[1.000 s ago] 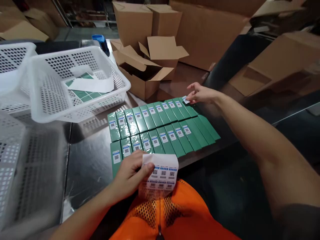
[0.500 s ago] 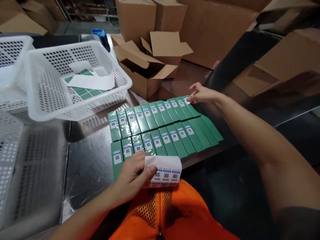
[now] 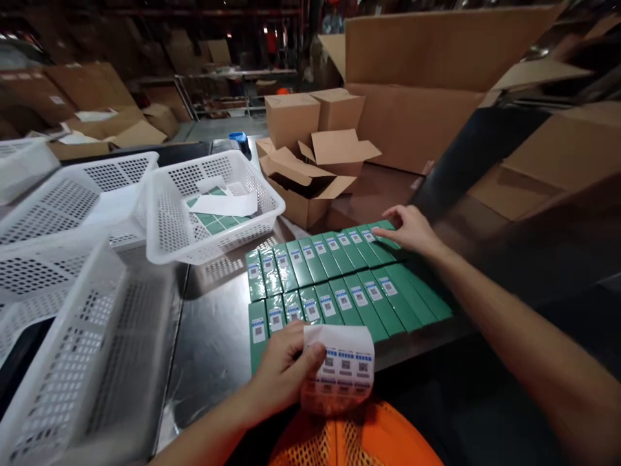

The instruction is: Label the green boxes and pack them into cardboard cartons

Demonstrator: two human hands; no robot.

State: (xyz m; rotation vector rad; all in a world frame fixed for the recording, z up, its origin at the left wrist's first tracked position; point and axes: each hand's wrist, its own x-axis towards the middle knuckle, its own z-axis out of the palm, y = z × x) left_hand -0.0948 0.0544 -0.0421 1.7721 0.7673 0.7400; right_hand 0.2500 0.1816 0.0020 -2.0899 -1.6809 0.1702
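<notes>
My left hand [image 3: 291, 366] grips a sheet of labels [image 3: 345, 362], thumb on top; the sheet curls over and carries rows of small labels with square codes and blue bands. In front of it lie two rows of narrow green boxes [image 3: 347, 259] on a metal table. Most bear one such label; a few at the right end of the front row [image 3: 427, 298] are bare. My right hand [image 3: 410, 228] is at the right end of the back row, fingertips on or just above a box there, thumb and forefinger apart. Whether a label lies beneath those fingertips is hidden.
A white plastic basket [image 3: 160, 246] with green boxes and white paper stands at the back left, beside more white baskets [image 3: 97, 304]. Behind the rows are an open carton [image 3: 303, 204] and a large cardboard box [image 3: 412, 123]. A blue-topped object [image 3: 239, 137] stands behind the basket.
The view has tilted up and swung left, showing more baskets and background. My right hand's fingers have spread apart at the back row's end. My left hand still holds the label sheet.
</notes>
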